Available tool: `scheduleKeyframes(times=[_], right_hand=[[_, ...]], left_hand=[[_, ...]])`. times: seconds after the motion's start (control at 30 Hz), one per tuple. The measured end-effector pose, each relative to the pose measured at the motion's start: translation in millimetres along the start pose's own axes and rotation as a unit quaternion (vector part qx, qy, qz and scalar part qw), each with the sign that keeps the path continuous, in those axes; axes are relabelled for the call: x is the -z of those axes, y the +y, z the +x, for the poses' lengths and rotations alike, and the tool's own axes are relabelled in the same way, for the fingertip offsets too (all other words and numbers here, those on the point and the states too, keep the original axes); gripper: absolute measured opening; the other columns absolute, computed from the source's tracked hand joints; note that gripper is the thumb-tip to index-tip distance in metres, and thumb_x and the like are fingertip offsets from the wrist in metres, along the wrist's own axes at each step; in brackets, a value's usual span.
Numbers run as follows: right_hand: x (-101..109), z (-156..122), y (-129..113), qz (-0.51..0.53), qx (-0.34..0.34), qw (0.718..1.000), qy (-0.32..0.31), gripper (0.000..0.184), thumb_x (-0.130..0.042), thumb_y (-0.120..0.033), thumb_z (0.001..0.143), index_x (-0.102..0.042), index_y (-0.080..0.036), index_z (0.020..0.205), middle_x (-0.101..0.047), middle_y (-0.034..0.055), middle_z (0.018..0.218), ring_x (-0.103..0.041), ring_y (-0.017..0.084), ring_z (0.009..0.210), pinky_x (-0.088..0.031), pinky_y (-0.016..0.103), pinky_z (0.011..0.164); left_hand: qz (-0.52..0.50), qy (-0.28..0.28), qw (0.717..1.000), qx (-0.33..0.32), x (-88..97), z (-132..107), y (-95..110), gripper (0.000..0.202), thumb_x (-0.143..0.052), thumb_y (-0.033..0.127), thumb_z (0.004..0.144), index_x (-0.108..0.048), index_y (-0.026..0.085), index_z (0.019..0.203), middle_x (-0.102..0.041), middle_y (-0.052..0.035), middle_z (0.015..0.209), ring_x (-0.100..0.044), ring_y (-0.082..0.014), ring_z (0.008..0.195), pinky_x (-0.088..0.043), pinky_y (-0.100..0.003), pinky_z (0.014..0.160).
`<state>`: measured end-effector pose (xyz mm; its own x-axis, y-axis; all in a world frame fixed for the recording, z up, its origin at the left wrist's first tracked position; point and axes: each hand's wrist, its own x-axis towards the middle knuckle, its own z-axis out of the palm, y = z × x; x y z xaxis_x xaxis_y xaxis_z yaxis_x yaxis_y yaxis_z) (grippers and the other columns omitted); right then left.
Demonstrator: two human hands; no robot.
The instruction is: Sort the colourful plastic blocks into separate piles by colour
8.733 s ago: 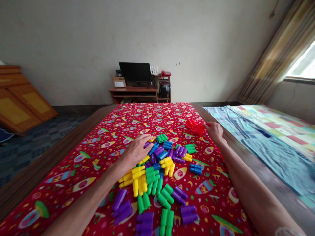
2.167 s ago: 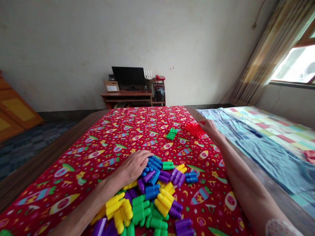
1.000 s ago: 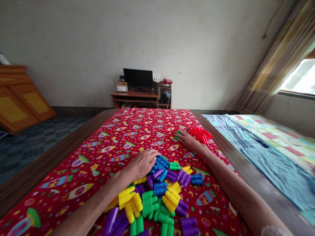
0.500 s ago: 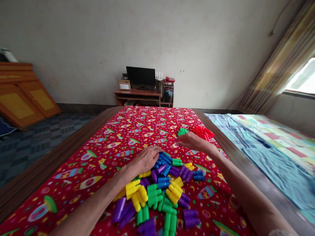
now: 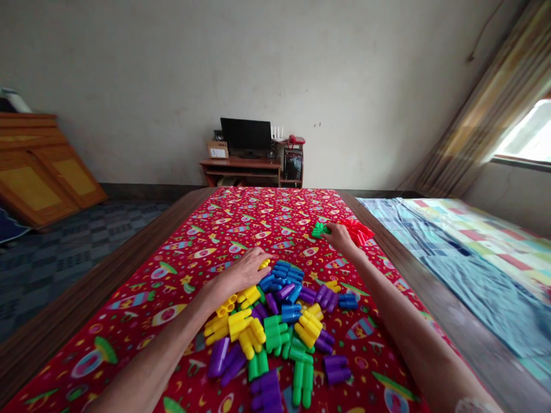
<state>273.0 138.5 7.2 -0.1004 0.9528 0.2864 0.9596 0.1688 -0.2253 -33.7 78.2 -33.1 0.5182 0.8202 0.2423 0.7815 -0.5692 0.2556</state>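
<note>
Scattered building blocks (image 5: 274,332) before you

Your wooden table (image 5: 134,252) bears a red rocket-print tablecloth (image 5: 253,218). On its nearer half the yellow, purple, green and blue blocks lie loosely heaped, some overlapping. Your left hand (image 5: 248,268) reaches over the far left edge of that heap; your right hand (image 5: 341,237) is farther out, well apart from it. Just right of the right hand sits a cluster of red blocks (image 5: 361,232). At the right hand's other side its bent fingers grasp a green block (image 5: 322,230). Smallest in view, a yellow block (image 5: 264,264) peeks from under your left fingers; whether they grip it, I cannot tell.
</note>
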Motion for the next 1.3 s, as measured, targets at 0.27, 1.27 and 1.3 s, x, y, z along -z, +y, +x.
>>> scheduleKeyframes(times=[0.27, 1.27, 1.3], right_hand=[[-22.5, -6.7, -2.6, -0.015, -0.047, 0.999, 0.023, 0.029, -0.044, -0.024, 0.094, -0.062, -0.010, 0.111, -0.068, 0.0155, 0.104, -0.061, 0.022, 0.093, -0.042, 0.028, 0.076], [22.4, -73.1, -95.8, 0.062, 0.376, 0.908, -0.177, 0.017, -0.053, -0.026, 0.095, -0.067, -0.016, 0.097, -0.064, 0.0028, 0.074, -0.050, 0.011, 0.062, -0.031, 0.024, 0.057], [22.2, -73.1, -96.9, 0.071, 0.371, 0.911, -0.166, 0.016, -0.053, -0.024, 0.095, -0.067, -0.016, 0.096, -0.064, 0.0028, 0.074, -0.050, 0.010, 0.062, -0.030, 0.024, 0.057]], left_hand=[[-0.048, 0.006, 0.987, 0.156, 30.1, 6.3, 7.8, 0.038, -0.050, 0.031, 0.088, -0.065, 0.018, 0.121, -0.073, -0.0098, 0.111, -0.068, -0.0245, 0.100, -0.049, -0.032, 0.090], [0.169, -0.174, 0.969, 0.053, 53.5, -26.5, 75.3, 0.017, -0.070, 0.029, 0.075, -0.071, 0.016, 0.086, -0.068, -0.0134, 0.108, -0.060, -0.0315, 0.108, -0.046, -0.038, 0.088], [0.163, -0.192, 0.966, 0.066, 54.8, -24.1, 74.4, 0.016, -0.069, 0.029, 0.075, -0.072, 0.017, 0.086, -0.069, -0.0129, 0.105, -0.062, -0.0310, 0.106, -0.047, -0.037, 0.086]])
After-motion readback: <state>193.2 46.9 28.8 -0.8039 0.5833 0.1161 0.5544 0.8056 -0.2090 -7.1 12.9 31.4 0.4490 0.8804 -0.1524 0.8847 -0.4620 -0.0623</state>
